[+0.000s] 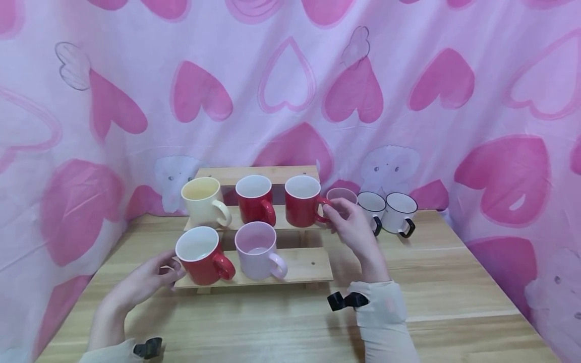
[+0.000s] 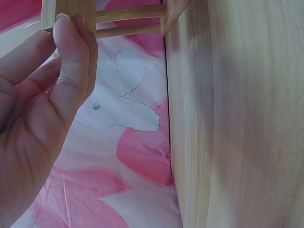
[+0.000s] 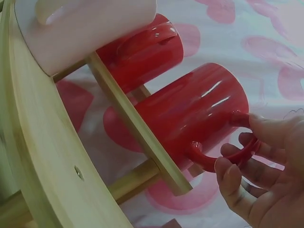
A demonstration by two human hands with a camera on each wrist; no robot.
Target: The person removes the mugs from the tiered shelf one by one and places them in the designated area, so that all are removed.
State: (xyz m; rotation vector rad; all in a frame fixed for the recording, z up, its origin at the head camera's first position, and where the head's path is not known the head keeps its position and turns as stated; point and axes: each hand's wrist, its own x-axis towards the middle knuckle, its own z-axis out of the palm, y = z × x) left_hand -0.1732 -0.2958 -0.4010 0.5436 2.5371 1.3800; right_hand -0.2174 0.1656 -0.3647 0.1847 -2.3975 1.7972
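Note:
My right hand (image 1: pixel 351 227) pinches the handle of a red mug (image 1: pixel 300 204) with a white inside, which sits at the right end of the rack's middle tier. In the right wrist view, fingers and thumb curl around that handle (image 3: pixel 204 161). At the left end of the lower tier, my left hand (image 1: pixel 147 282) grips the edge of the wooden rack (image 1: pixel 308 264), close beside another red mug (image 1: pixel 199 264). The left wrist view has its fingertips (image 2: pixel 64 23) on the board's end. A pink mug (image 1: pixel 256 252) stands to the right of that red mug.
A cream mug (image 1: pixel 202 201) and a third red mug (image 1: pixel 254 201) share the middle tier. Right of the rack, two white mugs with black handles, one nearer (image 1: pixel 399 214), stand by a pink mug (image 1: pixel 341 194). A heart-patterned curtain (image 1: pixel 290 141) hangs behind the wooden table (image 1: pixel 454 302).

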